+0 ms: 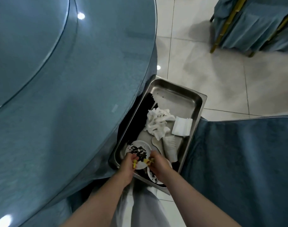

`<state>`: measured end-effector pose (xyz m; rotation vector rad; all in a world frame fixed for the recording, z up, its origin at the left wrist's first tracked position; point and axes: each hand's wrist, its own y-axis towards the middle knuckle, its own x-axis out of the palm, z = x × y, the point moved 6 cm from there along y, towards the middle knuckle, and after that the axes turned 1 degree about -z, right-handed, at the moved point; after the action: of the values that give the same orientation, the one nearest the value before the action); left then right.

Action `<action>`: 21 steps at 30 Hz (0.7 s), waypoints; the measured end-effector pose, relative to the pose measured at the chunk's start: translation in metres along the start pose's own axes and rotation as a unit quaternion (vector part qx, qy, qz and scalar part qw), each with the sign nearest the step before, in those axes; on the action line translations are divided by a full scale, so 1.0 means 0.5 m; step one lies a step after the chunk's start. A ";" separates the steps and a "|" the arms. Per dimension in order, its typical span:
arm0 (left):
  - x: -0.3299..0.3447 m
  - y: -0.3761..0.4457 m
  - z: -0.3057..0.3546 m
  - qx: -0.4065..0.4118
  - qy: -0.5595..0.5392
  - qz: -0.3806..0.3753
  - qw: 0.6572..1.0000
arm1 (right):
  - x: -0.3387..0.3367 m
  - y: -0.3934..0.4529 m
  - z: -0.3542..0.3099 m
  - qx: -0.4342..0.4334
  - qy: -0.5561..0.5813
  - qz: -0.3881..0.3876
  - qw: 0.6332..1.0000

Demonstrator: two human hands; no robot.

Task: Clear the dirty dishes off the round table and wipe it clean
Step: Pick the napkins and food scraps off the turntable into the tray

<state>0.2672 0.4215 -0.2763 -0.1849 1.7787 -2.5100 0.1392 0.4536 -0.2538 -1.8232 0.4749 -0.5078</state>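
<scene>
Lower centre: left hand (129, 163) and right hand (157, 164) each pinched small yellow piece over white round plate smeared with dark scraps (138, 153). Plate sat in rectangular steel tray (197, 102) with crumpled white cloth (158, 123), folded white napkin (182, 126), ribbed clear plastic cup (170, 145). Left: round table under blue cloth and glass top (66, 79), bare of dishes, wiping likely next. Risk: tilted plate could spill scraps on blue cloth.

arms: two, bare to past the elbow, no sleeves visible | legs: pale grey trousers (140, 208)
</scene>
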 end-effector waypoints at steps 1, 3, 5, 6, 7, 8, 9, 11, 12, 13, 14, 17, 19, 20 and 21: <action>0.004 0.003 0.001 0.003 0.017 -0.016 1.000 | 0.008 0.008 -0.001 0.001 -0.005 -0.014 1.000; 0.007 0.008 0.001 0.008 0.057 -0.035 0.998 | 0.015 0.019 0.001 0.003 -0.045 -0.023 0.999; 0.002 0.014 0.003 0.012 0.093 -0.024 0.995 | 0.015 0.023 0.000 -0.013 -0.120 -0.005 0.993; -0.005 0.019 0.009 0.037 0.141 -0.008 0.989 | 0.015 0.018 -0.008 -0.040 -0.181 0.011 0.983; -0.008 0.017 0.020 0.076 0.218 0.006 0.973 | 0.010 0.018 -0.016 -0.077 -0.252 0.037 0.964; -0.011 0.020 0.029 0.124 0.296 0.022 0.947 | 0.008 0.016 -0.027 -0.121 -0.329 0.062 0.934; -0.012 0.017 0.039 0.164 0.355 0.042 0.919 | 0.009 0.012 -0.036 -0.158 -0.391 0.078 0.903; -0.011 0.006 0.047 0.201 0.376 0.052 0.903 | 0.011 0.003 -0.040 -0.194 -0.448 0.106 0.867; -0.009 0.007 0.048 0.212 0.374 0.046 0.902 | 0.010 0.000 -0.041 -0.211 -0.458 0.114 0.856; -0.002 0.006 0.048 0.215 0.382 0.032 0.898 | 0.011 -0.008 -0.045 -0.226 -0.450 0.115 0.857; 0.007 0.005 0.049 0.223 0.385 0.016 0.896 | 0.010 -0.012 -0.047 -0.239 -0.428 0.106 0.865; 0.026 0.006 0.054 0.260 0.435 -0.001 0.862 | 0.017 -0.025 -0.051 -0.249 -0.411 0.062 0.875; 0.018 0.004 0.058 0.238 0.435 0.023 0.868 | 0.010 -0.028 -0.058 -0.255 -0.452 0.091 0.850; 0.012 0.004 0.058 0.217 0.416 0.028 0.882 | 0.001 -0.031 -0.060 -0.247 -0.466 0.117 0.842; 0.007 -0.004 0.060 0.203 0.393 0.035 0.896 | -0.009 -0.027 -0.060 -0.233 -0.475 0.134 0.838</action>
<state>0.2675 0.3937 -0.2646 1.0269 1.2822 -3.0479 0.1197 0.4366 -0.2329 -2.1479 0.1424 0.7769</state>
